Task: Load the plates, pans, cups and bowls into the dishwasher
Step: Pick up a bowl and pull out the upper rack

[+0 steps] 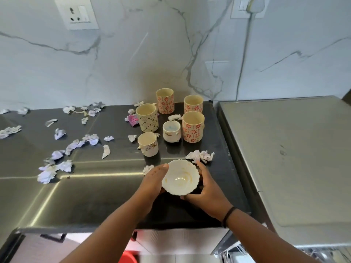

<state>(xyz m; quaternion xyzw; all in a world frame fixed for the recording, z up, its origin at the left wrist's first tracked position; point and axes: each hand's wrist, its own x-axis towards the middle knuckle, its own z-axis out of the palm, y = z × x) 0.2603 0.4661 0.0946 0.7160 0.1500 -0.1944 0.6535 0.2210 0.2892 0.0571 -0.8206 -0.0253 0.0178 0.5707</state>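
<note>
A small white bowl (180, 177) with a scalloped rim and yellowish stains is held above the dark counter (95, 186) between both hands. My left hand (153, 182) cups its left side with fingers under it. My right hand (205, 186) wraps its right side, thumb near the lower rim. Behind it stand several cups: a white floral cup (148, 144), a small white mug (171, 131), a tall cream lattice cup (147, 117) and three tall cups with red flowers (192, 127), (165, 100), (193, 104).
Crumpled paper scraps (200, 156) lie scattered over the counter, many at the left (57, 166). A steel appliance top (294, 158) sits at the right. Dishwasher rack wires (237, 251) show at the bottom right. Marble wall with a socket (76, 13) behind.
</note>
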